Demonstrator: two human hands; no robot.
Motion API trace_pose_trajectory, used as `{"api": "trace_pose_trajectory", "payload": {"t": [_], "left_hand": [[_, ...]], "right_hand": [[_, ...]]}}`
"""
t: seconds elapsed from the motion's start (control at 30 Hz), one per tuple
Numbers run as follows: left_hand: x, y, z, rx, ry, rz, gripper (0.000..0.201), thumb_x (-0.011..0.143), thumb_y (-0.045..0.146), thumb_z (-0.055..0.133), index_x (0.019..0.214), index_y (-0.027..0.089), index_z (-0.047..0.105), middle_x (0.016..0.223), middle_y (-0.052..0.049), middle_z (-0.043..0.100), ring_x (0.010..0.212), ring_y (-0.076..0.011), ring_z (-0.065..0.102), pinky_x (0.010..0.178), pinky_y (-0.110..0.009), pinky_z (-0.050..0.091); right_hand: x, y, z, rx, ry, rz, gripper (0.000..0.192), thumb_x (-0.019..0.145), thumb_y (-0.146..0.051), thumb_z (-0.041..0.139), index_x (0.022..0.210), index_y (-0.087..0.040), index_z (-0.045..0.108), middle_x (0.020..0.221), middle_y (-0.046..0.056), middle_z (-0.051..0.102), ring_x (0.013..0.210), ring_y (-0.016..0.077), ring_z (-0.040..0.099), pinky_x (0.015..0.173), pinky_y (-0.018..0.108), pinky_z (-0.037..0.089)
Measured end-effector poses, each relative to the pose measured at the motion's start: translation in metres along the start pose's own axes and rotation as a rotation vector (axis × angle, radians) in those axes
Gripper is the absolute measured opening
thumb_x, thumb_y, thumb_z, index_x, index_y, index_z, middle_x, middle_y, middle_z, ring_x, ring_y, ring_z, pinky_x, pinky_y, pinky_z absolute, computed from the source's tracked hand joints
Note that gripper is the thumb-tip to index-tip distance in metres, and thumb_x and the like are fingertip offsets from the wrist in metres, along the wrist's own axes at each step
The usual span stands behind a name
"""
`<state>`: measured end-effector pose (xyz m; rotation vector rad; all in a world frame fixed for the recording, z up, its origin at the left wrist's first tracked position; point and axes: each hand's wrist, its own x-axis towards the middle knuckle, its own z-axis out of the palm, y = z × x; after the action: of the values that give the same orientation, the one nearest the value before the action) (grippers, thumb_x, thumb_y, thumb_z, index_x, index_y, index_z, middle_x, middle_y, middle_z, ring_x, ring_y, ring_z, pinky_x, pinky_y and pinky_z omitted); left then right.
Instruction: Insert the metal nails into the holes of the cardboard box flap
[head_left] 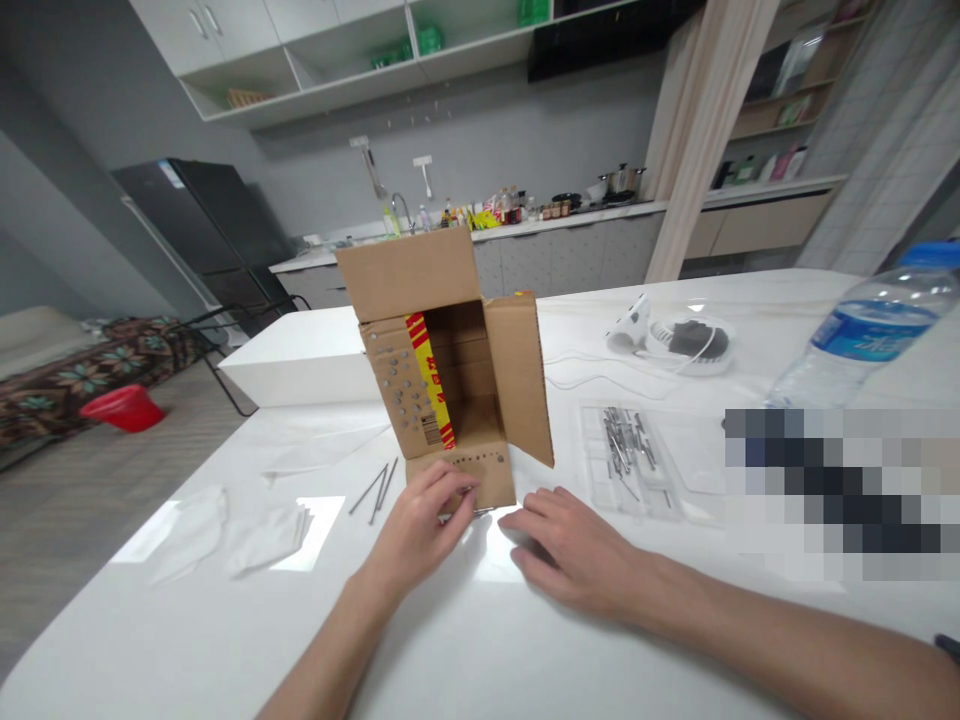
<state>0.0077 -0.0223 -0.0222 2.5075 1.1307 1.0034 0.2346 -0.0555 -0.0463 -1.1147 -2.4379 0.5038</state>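
An open cardboard box (420, 275) stands on the white table, its opening facing me. Its left flap (394, 390) carries many grey nail heads and a yellow-red tape strip. Across the lower flap (491, 485) runs a row of small dark dots. My left hand (420, 520) rests at that flap's left front edge, thumb and fingers pinched together; what lies between them is too small to make out. A thin metal piece (484, 511) shows along the flap's front edge. My right hand (566, 545) is just right of the flap, fingers curved, thumb apart, with nothing visible in it.
Several long nails (382, 490) lie left of the box. To the right sits a clear plastic case (630, 455) of nails and screws. Beyond are a white corded device (686, 340) and a water bottle (870, 325). Crumpled white tissues (266, 535) lie at left. One right-hand area is pixelated.
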Motion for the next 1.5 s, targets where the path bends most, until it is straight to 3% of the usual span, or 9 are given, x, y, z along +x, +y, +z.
{"api": "trace_pose_trajectory", "payload": {"t": [0.57,1.5], "left_hand": [[0.0011,0.0009,-0.0006,-0.036,-0.099,-0.071,0.016,0.094,0.018,0.051,0.098,0.019,0.067,0.089,-0.006,0.065,0.078,-0.0156,0.065,0.064,-0.024,0.056],[0.0011,0.0004,-0.0004,-0.030,-0.142,-0.115,0.017,0.095,0.021,0.050,0.100,0.018,0.066,0.088,-0.005,0.065,0.075,-0.0145,0.063,0.065,-0.024,0.053]], "right_hand": [[0.0006,-0.0010,-0.0002,-0.011,-0.022,0.012,0.019,0.093,-0.021,0.054,0.109,-0.019,0.064,0.092,0.005,0.063,0.089,0.0213,0.056,0.081,0.036,0.038],[0.0012,-0.0005,-0.0013,-0.007,-0.017,0.000,0.019,0.092,-0.021,0.054,0.108,-0.019,0.064,0.091,0.006,0.063,0.087,0.0213,0.056,0.080,0.036,0.037]]}}
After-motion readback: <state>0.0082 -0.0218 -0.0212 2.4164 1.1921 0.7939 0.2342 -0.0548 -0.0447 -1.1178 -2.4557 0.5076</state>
